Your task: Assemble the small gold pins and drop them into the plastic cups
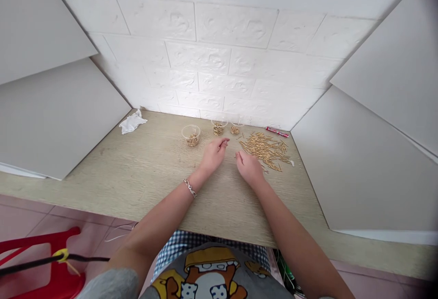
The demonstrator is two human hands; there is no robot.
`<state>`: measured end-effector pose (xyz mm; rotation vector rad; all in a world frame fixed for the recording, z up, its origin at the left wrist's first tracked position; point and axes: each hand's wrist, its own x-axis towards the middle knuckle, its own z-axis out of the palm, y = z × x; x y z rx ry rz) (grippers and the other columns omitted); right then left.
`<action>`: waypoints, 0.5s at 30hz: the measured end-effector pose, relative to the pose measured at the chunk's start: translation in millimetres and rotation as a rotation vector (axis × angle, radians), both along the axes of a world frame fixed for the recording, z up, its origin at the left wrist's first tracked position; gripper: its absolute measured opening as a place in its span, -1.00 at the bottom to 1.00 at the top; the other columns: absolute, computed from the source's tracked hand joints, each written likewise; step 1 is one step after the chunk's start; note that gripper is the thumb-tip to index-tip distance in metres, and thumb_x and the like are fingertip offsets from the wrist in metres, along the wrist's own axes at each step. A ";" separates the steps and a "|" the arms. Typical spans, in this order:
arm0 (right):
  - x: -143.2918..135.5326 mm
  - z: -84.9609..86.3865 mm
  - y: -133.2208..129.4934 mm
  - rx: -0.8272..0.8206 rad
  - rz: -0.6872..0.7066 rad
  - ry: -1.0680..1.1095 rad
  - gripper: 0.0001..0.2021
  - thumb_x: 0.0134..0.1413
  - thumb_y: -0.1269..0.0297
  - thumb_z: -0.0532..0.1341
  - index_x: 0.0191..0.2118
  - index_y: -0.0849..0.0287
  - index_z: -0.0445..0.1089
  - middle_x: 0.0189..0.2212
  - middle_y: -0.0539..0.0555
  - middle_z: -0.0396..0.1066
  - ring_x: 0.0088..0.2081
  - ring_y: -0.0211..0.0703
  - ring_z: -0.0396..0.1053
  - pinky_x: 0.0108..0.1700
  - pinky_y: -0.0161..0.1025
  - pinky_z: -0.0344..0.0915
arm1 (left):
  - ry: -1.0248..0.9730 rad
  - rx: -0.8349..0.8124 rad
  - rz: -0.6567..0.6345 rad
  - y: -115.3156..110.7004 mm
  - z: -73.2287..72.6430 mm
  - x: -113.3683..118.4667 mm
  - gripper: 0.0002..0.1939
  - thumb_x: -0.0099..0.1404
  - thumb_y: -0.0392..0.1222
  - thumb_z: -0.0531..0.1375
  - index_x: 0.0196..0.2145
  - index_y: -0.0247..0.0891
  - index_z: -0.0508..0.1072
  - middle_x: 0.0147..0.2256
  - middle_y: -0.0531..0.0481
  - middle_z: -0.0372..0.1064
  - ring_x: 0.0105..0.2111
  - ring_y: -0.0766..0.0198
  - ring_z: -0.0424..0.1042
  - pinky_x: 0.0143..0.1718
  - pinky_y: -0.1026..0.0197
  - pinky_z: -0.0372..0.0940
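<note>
My left hand (214,154) is over the middle of the table, its fingers drawn together near the thumb; what they hold, if anything, is too small to tell. Facing it from the right, my right hand (249,167) has its fingers curled closed, their contents hidden. A small gap separates the two hands. Beside my right hand lies a spread pile of thin gold-coloured sticks (262,148). Behind the hands stand three clear cups with small gold pieces inside: a left cup (190,131), a middle cup (219,120) and a right cup (237,121).
Crumpled white tissue (132,122) lies at the table's back left. A red tube (277,131) rests near the wall behind the pile. Pale panels (51,116) stand at the left and more panels (372,167) at the right. A red stool (65,262) is on the floor.
</note>
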<state>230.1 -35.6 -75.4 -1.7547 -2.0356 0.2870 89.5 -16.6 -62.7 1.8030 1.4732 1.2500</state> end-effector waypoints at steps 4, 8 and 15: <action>-8.2 2.9 -1.5 -0.137 0.043 -0.258 -0.64 0.19 0.19 -0.15 -0.36 0.18 0.35 -0.49 0.13 0.38 -0.48 -0.15 0.30 -0.45 -0.28 0.03 | 0.014 -0.005 0.070 3.2 4.2 -7.0 -0.74 0.24 -0.27 -0.01 -0.20 -0.25 0.44 -0.32 -0.03 0.44 -0.31 0.29 0.38 -0.20 0.24 0.23; -13.6 7.7 -3.9 -0.205 0.033 -0.354 -0.60 0.21 0.18 -0.19 -0.28 0.16 0.37 -0.40 0.15 0.42 -0.36 -0.10 0.37 -0.37 -0.26 0.14 | 0.020 0.027 0.122 4.4 5.3 -8.4 -0.74 0.25 -0.26 0.00 -0.21 -0.26 0.44 -0.28 -0.04 0.44 -0.26 0.28 0.37 -0.19 0.25 0.24; -15.2 10.4 -3.3 -0.231 0.043 -0.386 -0.59 0.21 0.19 -0.21 -0.23 0.15 0.37 -0.35 0.16 0.43 -0.30 -0.04 0.40 -0.32 -0.21 0.20 | -0.009 0.098 0.162 6.8 3.6 -8.8 -0.74 0.25 -0.25 -0.01 -0.21 -0.27 0.43 -0.25 -0.06 0.42 -0.23 0.28 0.35 -0.21 0.25 0.24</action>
